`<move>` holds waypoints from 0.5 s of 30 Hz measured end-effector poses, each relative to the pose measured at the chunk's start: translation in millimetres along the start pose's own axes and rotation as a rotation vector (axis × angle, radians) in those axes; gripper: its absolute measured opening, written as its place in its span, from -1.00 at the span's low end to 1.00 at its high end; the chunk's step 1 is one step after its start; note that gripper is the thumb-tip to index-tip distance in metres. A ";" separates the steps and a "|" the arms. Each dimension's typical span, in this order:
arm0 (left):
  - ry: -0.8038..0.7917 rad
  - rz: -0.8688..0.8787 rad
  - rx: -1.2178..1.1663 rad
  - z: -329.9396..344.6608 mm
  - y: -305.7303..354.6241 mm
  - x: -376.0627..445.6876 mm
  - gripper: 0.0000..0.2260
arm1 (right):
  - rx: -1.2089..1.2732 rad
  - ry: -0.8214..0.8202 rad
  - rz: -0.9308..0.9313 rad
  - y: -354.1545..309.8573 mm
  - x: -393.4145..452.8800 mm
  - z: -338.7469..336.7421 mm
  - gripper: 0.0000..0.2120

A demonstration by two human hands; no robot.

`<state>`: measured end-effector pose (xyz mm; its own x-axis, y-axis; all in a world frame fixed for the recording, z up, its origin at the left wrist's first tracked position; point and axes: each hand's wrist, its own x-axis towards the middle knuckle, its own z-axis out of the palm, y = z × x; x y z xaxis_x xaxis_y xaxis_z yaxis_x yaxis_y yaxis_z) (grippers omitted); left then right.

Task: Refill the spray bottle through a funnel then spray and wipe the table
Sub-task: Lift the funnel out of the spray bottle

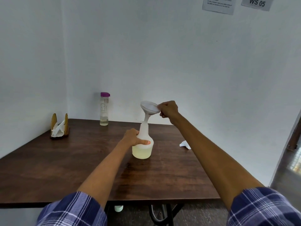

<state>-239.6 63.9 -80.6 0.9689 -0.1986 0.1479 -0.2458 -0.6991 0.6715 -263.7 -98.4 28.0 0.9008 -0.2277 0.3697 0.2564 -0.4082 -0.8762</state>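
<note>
Spray bottle [143,144] work sits on a dark wooden table [65,160] that fills the lower scene, set into a white corner. Near the table's middle, the white bottle stands upright with pale yellowish liquid in its lower part. The left hand [132,137] is wrapped around its shoulder, thumb across the front. A white funnel [149,110] tilts with its spout in the bottle's neck; the right hand [168,109] pinches its rim. Far left stands a clear bottle with a purple cap [104,109], nearly empty. At the left edge a wooden napkin holder [60,126] holds white paper. A crumpled white tissue [184,144] lies right of the bottle.
</note>
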 end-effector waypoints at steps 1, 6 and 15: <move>-0.002 -0.001 -0.003 0.1 -0.3 -0.3 -0.47 | -0.017 0.005 0.012 4.2 -0.3 0.6 -0.83; -0.005 -0.006 0.000 0.2 -3.6 1.4 -0.43 | 0.071 0.096 0.036 6.7 2.8 -3.3 -0.83; -0.008 0.012 0.015 2.4 -2.2 -1.4 -0.40 | 0.113 0.221 -0.045 -0.9 -2.0 4.8 -0.81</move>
<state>-240.5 64.0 -84.0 0.9656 -0.2122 0.1500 -0.2577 -0.7066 0.6590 -264.1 -93.4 26.5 0.7922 -0.4047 0.4567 0.3433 -0.3232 -0.8819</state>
